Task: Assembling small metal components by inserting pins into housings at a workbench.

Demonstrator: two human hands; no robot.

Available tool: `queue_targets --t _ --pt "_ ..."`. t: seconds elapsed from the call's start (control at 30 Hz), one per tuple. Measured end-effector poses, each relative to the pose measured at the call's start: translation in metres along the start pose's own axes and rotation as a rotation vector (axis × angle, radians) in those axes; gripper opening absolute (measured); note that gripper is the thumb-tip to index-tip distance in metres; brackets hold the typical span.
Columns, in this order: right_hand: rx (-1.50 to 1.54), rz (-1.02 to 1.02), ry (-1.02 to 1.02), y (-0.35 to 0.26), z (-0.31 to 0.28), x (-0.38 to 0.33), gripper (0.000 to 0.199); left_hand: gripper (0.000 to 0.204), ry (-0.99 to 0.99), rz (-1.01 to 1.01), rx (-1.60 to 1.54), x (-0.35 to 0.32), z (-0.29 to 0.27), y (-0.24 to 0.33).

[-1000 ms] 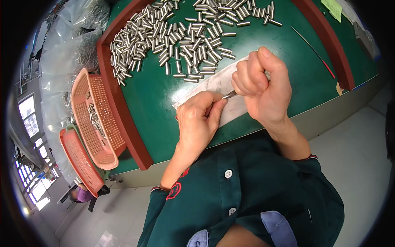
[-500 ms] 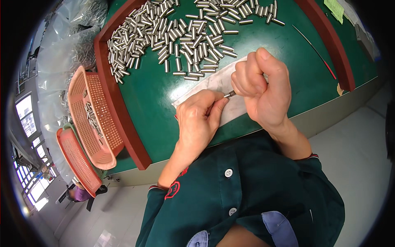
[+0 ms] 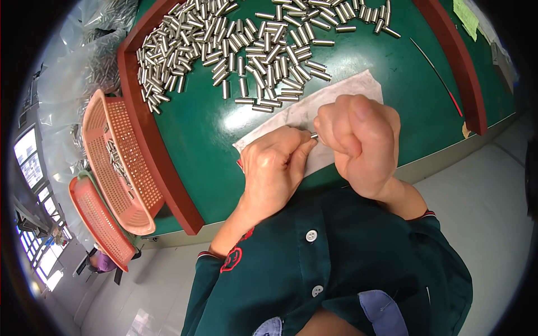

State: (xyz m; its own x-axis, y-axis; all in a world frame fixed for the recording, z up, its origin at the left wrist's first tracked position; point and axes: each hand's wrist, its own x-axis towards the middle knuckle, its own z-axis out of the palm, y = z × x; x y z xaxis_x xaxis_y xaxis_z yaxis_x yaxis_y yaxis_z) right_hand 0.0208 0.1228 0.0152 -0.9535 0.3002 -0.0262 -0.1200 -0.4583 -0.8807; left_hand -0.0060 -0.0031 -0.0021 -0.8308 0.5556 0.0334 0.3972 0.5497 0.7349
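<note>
- Left side, a pink basket (image 3: 134, 151) carries metal pins (image 3: 117, 159).
- On the green tabletop (image 3: 196, 151), I see heaped pins (image 3: 242, 66).
- My left hand's (image 3: 273, 171) grip pinches a small silvery piece (image 3: 314, 136) over a pale cloth (image 3: 358, 87).
- My right hand's (image 3: 361, 148) grip is curled tight; I cannot tell around what.

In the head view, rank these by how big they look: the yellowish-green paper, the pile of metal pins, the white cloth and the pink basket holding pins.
Largest to smallest:
1. Pile of metal pins
2. White cloth and pink basket: too alike to rank, since the cloth is partly covered
3. Yellowish-green paper
</note>
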Motion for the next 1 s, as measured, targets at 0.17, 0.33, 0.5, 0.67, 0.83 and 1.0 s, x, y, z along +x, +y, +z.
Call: queue_targets --t 0.17,0.33,0.5,0.67,0.83,1.0 --pt "0.017 -0.039 -0.021 0.003 0.005 -0.003 0.041 0.007 0.022 0.03 -0.07 0.0 0.001 -0.002" --pt "0.083 -0.098 -0.015 0.009 -0.005 -0.001 0.039 0.007 0.039 0.002 -0.038 -0.003 0.001 0.001" --pt "0.078 -0.079 0.024 0.006 -0.005 0.001 0.041 0.009 0.013 -0.205 -1.34 -0.012 -0.016 -0.005" --pt "0.1 -0.051 0.004 0.002 -0.007 0.002 0.041 0.013 0.089 -0.316 -1.407 -0.003 -0.03 -0.011" --pt "0.13 -0.027 -0.003 0.004 -0.01 0.004 0.041 0.011 0.317 -0.175 -0.316 0.007 -0.026 -0.02" --pt "0.139 -0.029 -0.003 0.005 -0.01 0.005 0.041 0.029 0.345 -0.086 0.375 0.014 -0.022 -0.012"
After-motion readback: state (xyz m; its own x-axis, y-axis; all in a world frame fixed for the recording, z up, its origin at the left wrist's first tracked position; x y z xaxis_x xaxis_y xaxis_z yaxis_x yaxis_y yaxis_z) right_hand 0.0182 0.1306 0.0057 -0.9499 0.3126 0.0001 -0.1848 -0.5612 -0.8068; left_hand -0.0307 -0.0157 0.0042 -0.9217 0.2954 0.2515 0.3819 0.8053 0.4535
